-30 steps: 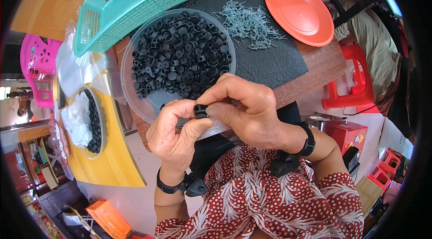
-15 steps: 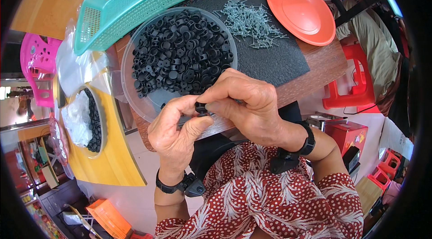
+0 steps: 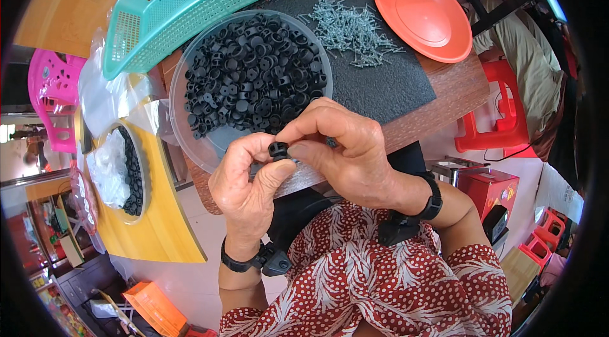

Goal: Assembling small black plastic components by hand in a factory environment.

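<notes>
Both hands, left hand [image 3: 250,188] and right hand [image 3: 346,153], pinch one black cap [image 3: 279,150] over the counter's [image 3: 457,92] near edge; the grip should stay square while the screw seats.

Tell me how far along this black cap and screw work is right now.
Done: a smaller bowl to the left holds some black parts, though I cannot tell whether they are finished. In hand: the left hand and right hand pinch one black cap between their fingertips. Left: the clear bowl is full of black caps, and many screws lie on the dark mat.
</notes>
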Demonstrator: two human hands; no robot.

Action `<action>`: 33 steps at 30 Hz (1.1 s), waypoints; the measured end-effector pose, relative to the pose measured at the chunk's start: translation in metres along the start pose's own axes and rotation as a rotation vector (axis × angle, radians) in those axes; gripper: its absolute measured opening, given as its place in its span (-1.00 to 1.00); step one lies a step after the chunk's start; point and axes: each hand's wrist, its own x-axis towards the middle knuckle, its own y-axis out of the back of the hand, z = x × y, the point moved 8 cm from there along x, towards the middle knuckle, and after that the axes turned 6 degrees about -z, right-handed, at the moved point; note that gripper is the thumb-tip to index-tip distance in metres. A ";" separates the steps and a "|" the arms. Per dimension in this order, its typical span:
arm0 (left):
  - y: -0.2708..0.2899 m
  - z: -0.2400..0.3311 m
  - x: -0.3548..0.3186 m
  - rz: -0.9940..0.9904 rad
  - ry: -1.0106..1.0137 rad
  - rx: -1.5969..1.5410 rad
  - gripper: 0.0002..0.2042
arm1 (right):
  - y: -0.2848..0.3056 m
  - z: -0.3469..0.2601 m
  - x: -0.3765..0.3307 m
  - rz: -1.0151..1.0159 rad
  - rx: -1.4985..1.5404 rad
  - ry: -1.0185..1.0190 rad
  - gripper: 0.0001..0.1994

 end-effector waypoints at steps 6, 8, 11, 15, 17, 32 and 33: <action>0.000 0.003 -0.002 0.019 -0.051 0.055 -0.71 | 0.002 -0.006 -0.001 -0.031 -0.070 0.032 -0.74; -0.002 0.003 -0.003 0.038 -0.030 -0.026 -0.72 | -0.011 -0.009 -0.002 -0.165 -0.084 0.075 -0.64; 0.000 0.007 -0.005 0.040 -0.069 0.100 -0.73 | -0.012 -0.011 -0.002 -0.188 -0.087 0.084 -0.65; -0.001 0.010 -0.004 0.041 -0.117 0.141 -0.73 | -0.012 -0.008 -0.002 -0.187 -0.085 0.088 -0.66; -0.003 0.012 -0.002 0.041 -0.159 0.209 -0.72 | -0.011 -0.008 -0.002 -0.187 -0.089 0.147 -0.58; 0.001 -0.009 -0.001 0.031 0.259 -0.357 -0.85 | -0.021 -0.026 -0.005 -0.135 -0.345 0.440 -0.45; 0.003 -0.007 0.001 0.030 0.244 -0.362 -0.85 | -0.019 -0.028 -0.003 -0.136 -0.355 0.452 -0.45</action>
